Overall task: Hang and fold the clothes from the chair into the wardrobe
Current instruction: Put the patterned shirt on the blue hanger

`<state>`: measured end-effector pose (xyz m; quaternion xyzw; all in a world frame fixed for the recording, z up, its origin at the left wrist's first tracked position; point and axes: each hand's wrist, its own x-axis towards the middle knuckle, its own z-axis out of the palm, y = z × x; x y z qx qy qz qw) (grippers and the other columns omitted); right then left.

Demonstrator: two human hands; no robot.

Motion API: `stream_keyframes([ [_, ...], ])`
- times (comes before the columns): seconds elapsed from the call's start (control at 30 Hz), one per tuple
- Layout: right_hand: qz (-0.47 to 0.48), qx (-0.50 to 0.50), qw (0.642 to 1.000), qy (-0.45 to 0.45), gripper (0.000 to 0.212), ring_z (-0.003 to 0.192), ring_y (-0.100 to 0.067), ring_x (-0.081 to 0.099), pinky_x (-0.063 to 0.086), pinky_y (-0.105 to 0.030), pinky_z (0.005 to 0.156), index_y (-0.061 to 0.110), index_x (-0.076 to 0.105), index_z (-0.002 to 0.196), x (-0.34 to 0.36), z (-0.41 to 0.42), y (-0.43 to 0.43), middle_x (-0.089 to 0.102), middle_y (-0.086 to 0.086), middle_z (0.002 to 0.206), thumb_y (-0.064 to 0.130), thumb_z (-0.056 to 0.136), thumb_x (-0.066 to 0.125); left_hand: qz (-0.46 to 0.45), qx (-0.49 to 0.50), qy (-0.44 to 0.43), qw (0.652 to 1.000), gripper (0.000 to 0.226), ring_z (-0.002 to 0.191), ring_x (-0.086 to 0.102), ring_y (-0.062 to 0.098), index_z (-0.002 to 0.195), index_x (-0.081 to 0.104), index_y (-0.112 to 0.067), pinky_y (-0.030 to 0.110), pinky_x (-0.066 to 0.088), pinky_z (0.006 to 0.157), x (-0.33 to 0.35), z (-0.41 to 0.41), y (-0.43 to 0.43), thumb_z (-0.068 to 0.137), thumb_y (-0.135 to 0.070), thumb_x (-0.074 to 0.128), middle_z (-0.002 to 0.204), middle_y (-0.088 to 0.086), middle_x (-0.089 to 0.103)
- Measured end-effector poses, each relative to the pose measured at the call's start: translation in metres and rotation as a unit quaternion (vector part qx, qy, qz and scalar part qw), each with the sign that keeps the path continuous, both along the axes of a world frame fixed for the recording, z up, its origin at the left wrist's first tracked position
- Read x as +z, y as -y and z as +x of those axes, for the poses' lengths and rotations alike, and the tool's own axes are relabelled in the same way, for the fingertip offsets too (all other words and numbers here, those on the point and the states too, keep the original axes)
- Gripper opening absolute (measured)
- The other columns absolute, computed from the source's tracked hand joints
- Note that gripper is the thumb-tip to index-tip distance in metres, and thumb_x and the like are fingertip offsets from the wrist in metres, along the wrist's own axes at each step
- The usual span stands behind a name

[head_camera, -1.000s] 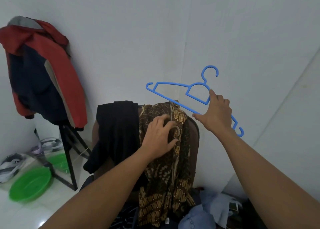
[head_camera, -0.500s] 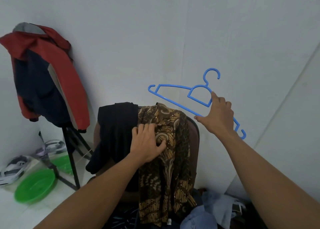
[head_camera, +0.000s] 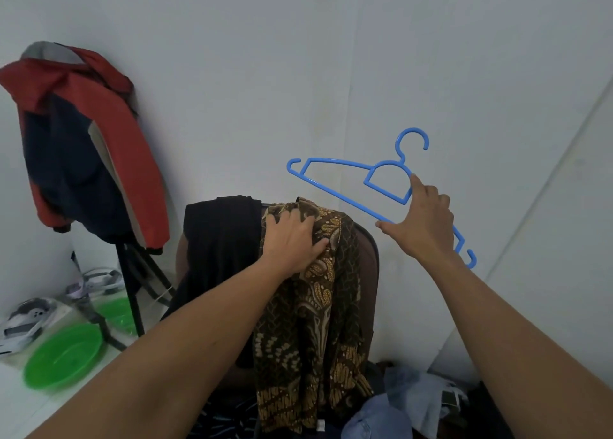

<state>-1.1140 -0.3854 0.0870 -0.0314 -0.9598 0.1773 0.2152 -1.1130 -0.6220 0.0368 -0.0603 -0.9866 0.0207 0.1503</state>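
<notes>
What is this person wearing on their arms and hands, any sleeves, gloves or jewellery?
Nothing that shows. Both forearms are bare right down to the picture's lower edge, with no sleeve in view. The left hand and right hand carry no gloves, and no ring, watch or bracelet is visible.

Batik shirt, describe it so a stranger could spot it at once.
Find the chair in the corner. Over its back, under the left hand, hangs the batik shirt. Its brown-and-gold pattern sets it apart from the plain black garment beside it.
</notes>
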Motion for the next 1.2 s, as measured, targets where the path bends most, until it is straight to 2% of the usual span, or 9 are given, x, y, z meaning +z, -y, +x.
stream_keyframes([
  [0.13,-0.001,-0.004,1.000,0.002,0.106,0.121,-0.029,0.046,0.045,-0.045,0.095,0.019,0.025,0.151,-0.001,0.000,-0.005,0.048,-0.009,0.136,0.054,0.070,0.083,-0.041,-0.024,-0.071,0.996,0.057,0.130,0.035,0.028,0.125,0.062,-0.025,0.053,0.028,0.107,-0.005,-0.001,0.004,0.089,-0.066,0.044,0.141,0.004,0.044],
  [0.3,0.006,-0.005,1.000,0.006,0.105,0.120,-0.028,0.046,0.045,-0.044,0.095,0.019,0.025,0.151,-0.003,-0.001,-0.007,0.048,-0.008,0.136,0.055,0.070,0.082,-0.014,-0.003,-0.029,0.999,0.052,0.121,0.048,0.026,0.122,0.054,-0.020,0.050,0.032,0.106,0.006,-0.013,-0.009,0.091,-0.061,0.049,0.123,0.002,0.061],
  [0.4,0.014,-0.006,1.000,0.008,0.106,0.120,-0.028,0.046,0.046,-0.044,0.095,0.020,0.025,0.151,-0.005,-0.001,-0.007,0.048,-0.008,0.136,0.056,0.070,0.082,0.018,-0.012,-0.026,0.999,0.025,0.105,0.054,0.026,0.115,0.048,-0.019,0.047,0.037,0.098,0.015,-0.016,-0.013,0.095,-0.033,0.049,0.110,0.003,0.064],
  [0.47,0.013,-0.007,1.000,0.008,0.106,0.119,-0.028,0.046,0.046,-0.044,0.095,0.020,0.025,0.150,-0.005,-0.001,-0.009,0.048,-0.008,0.136,0.056,0.069,0.082,0.069,-0.048,0.006,0.996,0.016,0.090,0.053,0.022,0.109,0.043,-0.020,0.040,0.044,0.086,0.021,-0.017,-0.010,0.094,-0.014,0.046,0.104,0.006,0.063],
  [0.57,0.011,-0.011,1.000,0.006,0.106,0.119,-0.028,0.047,0.046,-0.044,0.094,0.020,0.025,0.150,-0.004,0.001,-0.013,0.048,-0.008,0.135,0.056,0.069,0.083,0.118,-0.068,0.104,0.985,0.013,0.090,0.053,0.020,0.101,0.051,-0.017,0.032,0.047,0.081,0.034,-0.019,0.001,0.095,-0.006,0.050,0.118,0.007,0.052],
  [0.73,0.007,-0.011,1.000,-0.004,0.107,0.119,-0.028,0.046,0.046,-0.043,0.094,0.019,0.023,0.151,0.002,0.007,-0.015,0.048,-0.009,0.135,0.055,0.070,0.083,0.044,-0.029,0.168,0.984,0.019,0.089,0.053,0.021,0.108,0.063,-0.010,0.035,0.052,0.082,0.063,-0.014,0.023,0.093,-0.009,0.053,0.108,0.004,0.052],
  [0.9,0.024,0.007,1.000,0.000,0.108,0.118,-0.028,0.046,0.044,-0.043,0.095,0.021,0.022,0.152,0.010,0.020,-0.010,0.048,-0.007,0.134,0.053,0.070,0.084,0.108,0.002,0.108,0.988,0.017,0.089,0.053,0.022,0.104,0.062,-0.009,0.032,0.044,0.074,0.089,-0.001,0.050,0.089,-0.014,0.057,0.109,0.009,0.053],
  [1.03,0.074,0.010,0.997,-0.016,0.110,0.114,-0.026,0.048,0.043,-0.041,0.095,0.022,0.019,0.153,0.018,0.031,-0.001,0.049,-0.005,0.133,0.053,0.069,0.084,0.159,-0.049,0.010,0.986,0.041,0.120,0.054,0.029,0.132,0.060,-0.010,0.034,0.043,0.098,0.119,0.020,0.065,0.091,-0.016,0.062,0.134,0.011,0.053],
  [1.2,0.078,0.034,0.993,-0.081,0.109,0.111,-0.027,0.049,0.043,-0.042,0.093,0.021,0.022,0.153,0.047,0.041,0.023,0.051,-0.005,0.130,0.052,0.069,0.084,0.170,-0.109,-0.028,0.979,0.051,0.124,0.052,0.026,0.140,0.055,-0.011,0.030,0.040,0.103,0.164,0.051,0.068,0.089,-0.006,0.057,0.141,0.009,0.050],
])
